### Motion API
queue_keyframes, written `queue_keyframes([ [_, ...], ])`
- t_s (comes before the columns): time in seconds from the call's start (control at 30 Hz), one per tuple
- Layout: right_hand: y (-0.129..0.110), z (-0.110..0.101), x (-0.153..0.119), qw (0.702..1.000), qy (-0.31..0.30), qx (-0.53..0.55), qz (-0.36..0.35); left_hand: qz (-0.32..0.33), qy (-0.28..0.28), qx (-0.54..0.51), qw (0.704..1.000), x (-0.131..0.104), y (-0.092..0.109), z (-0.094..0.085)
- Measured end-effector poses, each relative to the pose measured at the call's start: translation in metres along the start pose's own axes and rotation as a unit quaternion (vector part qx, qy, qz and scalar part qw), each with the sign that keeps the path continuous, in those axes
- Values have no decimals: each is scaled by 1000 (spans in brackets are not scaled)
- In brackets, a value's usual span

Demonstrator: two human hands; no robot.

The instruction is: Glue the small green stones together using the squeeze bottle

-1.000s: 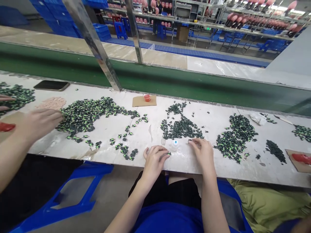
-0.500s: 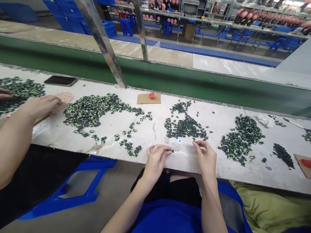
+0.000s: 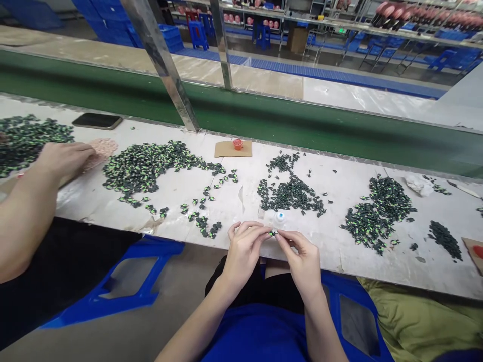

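Note:
My left hand (image 3: pixel 247 244) pinches a small black-and-green piece (image 3: pixel 272 233) between thumb and fingertips. Against that piece, my right hand (image 3: pixel 300 254) closes its thumb and forefinger; a tiny dark part is probably in them, mostly hidden by the fingertips. Just beyond the fingers stands a small white bottle (image 3: pixel 279 218) with a blue tip. Behind it lies a pile of small dark, elongated parts (image 3: pixel 290 195). To the left, small black-and-green pieces (image 3: pixel 204 226) are scattered near the table's front edge.
A large heap of black-and-green pieces (image 3: pixel 147 166) lies left, another heap (image 3: pixel 381 211) right. A red cup (image 3: pixel 237 144) sits on cardboard (image 3: pixel 222 149). At far left a co-worker's hand (image 3: pixel 66 158) reaches over pinkish bits (image 3: pixel 103 147). A metal post (image 3: pixel 166 70) rises at the table's back edge.
My right hand has moved left from the dark parts pile to meet my left hand at the black-and-green piece. My left hand has hardly moved. The view has shifted slightly.

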State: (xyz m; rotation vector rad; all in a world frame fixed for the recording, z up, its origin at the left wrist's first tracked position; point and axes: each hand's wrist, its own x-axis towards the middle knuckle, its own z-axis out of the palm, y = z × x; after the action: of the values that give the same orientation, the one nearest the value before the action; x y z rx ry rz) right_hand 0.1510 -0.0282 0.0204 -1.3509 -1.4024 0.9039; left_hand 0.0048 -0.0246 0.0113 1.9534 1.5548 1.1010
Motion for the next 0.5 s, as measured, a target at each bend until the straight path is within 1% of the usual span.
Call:
queue_keyframes([
  [0.07, 0, -1, 0, 1000, -13, 11, 0, 5, 2, -5, 1000, 0, 0, -1],
  [0.23, 1, -2, -1, 997, -16, 62, 38, 38, -1, -30, 999, 1, 0, -4],
  [0.37, 1, -3, -1, 996, -20, 83, 16, 61, -2, -52, 997, 1, 1, -5],
  [0.5, 0, -5, -1, 996, -18, 83, -7, 51, 6, -48, 998, -3, 5, -3],
])
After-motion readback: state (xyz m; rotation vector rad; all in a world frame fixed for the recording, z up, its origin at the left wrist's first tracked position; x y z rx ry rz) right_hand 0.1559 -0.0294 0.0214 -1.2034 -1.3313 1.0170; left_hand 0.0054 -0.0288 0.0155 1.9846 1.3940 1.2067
